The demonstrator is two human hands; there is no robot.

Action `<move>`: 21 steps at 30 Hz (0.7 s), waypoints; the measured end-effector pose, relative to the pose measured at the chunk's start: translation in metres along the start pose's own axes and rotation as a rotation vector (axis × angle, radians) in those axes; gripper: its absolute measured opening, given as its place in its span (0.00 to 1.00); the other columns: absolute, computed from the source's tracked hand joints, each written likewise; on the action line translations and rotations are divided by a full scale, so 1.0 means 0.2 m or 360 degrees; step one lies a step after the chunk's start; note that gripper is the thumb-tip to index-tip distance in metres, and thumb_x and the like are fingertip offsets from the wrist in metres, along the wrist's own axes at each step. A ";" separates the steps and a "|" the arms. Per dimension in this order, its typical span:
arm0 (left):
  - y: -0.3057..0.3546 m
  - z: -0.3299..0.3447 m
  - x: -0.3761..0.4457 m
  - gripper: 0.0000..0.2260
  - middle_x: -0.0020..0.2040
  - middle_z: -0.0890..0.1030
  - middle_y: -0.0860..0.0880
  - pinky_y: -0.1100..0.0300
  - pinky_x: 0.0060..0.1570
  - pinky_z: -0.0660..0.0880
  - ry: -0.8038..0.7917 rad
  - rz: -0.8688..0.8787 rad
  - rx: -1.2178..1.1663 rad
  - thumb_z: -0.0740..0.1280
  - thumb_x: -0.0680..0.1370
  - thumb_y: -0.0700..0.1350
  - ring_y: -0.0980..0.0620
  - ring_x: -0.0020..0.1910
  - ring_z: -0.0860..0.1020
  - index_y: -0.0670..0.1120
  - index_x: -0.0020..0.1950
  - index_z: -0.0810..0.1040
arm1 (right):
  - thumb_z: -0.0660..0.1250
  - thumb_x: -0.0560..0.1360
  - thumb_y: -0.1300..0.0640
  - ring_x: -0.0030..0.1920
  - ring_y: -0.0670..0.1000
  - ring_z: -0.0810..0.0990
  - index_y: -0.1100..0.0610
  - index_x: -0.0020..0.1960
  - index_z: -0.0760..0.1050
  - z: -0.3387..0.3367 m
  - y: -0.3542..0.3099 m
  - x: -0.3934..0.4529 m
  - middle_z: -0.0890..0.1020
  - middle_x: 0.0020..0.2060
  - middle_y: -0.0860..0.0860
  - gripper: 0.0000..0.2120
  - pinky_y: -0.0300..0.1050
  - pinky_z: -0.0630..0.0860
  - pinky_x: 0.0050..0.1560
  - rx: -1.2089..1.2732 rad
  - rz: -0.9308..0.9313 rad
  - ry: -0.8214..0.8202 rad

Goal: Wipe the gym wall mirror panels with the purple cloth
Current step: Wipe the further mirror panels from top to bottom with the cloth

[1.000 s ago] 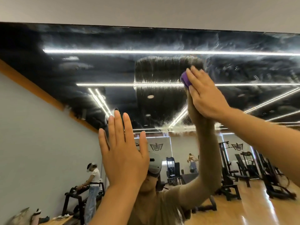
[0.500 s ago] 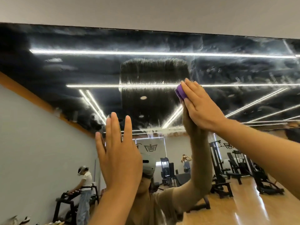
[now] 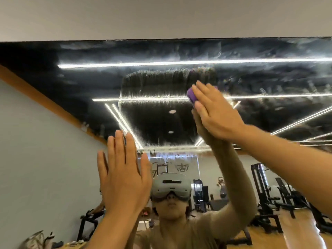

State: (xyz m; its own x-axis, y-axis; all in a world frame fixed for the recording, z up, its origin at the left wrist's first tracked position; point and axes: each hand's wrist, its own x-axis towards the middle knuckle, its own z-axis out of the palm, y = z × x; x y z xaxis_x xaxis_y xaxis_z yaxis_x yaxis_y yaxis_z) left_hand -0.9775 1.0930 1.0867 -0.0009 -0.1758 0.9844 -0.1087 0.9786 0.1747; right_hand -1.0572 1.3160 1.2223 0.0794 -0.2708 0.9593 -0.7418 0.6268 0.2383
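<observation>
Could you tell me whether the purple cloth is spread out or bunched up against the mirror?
Bunched up: only a small wad of the purple cloth shows under the right hand's flat fingers.

A plain pale wall (image 3: 161, 17) ran above. Reflected light strips (image 3: 179, 63) glowed on a dark ceiling. Black gym machines (image 3: 265, 194) stood on a wooden floor (image 3: 296, 230).

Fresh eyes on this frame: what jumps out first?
The right hand, up and right of centre, presses the purple cloth flat against the mirror. Left of the cloth lies a darker wiped patch, ringed by streaky white residue across the upper glass. Lower left, the left hand is held up with straight fingers, and it holds nothing.
</observation>
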 end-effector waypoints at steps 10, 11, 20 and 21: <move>0.16 -0.05 0.00 0.41 0.81 0.34 0.46 0.51 0.73 0.29 -0.0047 -0.0172 0.0045 0.32 0.71 0.71 0.48 0.80 0.33 0.55 0.81 0.35 | 0.44 0.84 0.42 0.81 0.48 0.46 0.50 0.81 0.47 -0.05 0.08 -0.27 0.50 0.80 0.45 0.28 0.36 0.35 0.77 -0.0114 -0.0161 -0.0121; 0.16 -0.04 0.00 0.40 0.81 0.33 0.45 0.51 0.73 0.29 -0.0047 -0.0182 0.0060 0.32 0.71 0.72 0.47 0.79 0.32 0.55 0.81 0.35 | 0.45 0.85 0.44 0.81 0.49 0.45 0.51 0.82 0.47 -0.07 0.12 -0.17 0.49 0.81 0.47 0.28 0.37 0.35 0.76 -0.0094 -0.0077 -0.0124; 0.14 0.05 0.00 0.36 0.80 0.39 0.55 0.46 0.76 0.35 0.0060 -0.0121 0.0114 0.32 0.76 0.72 0.48 0.80 0.38 0.55 0.80 0.41 | 0.47 0.87 0.51 0.82 0.54 0.45 0.59 0.82 0.48 -0.16 0.23 0.28 0.49 0.82 0.54 0.26 0.43 0.39 0.78 -0.0043 0.0224 -0.0019; 0.14 0.05 0.00 0.36 0.80 0.40 0.55 0.45 0.76 0.36 0.0046 -0.0097 0.0119 0.32 0.76 0.72 0.48 0.80 0.39 0.56 0.80 0.42 | 0.47 0.87 0.50 0.82 0.53 0.46 0.58 0.83 0.48 -0.16 0.22 0.21 0.50 0.82 0.53 0.26 0.43 0.39 0.78 -0.0023 0.0193 -0.0004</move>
State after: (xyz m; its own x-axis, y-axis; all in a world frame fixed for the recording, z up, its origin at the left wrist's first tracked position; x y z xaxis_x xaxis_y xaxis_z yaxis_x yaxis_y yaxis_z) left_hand -0.9909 1.1190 1.0907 0.0366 -0.2308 0.9723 -0.1818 0.9552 0.2336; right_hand -1.0653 1.3550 1.2778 -0.0121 -0.1939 0.9809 -0.7363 0.6654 0.1225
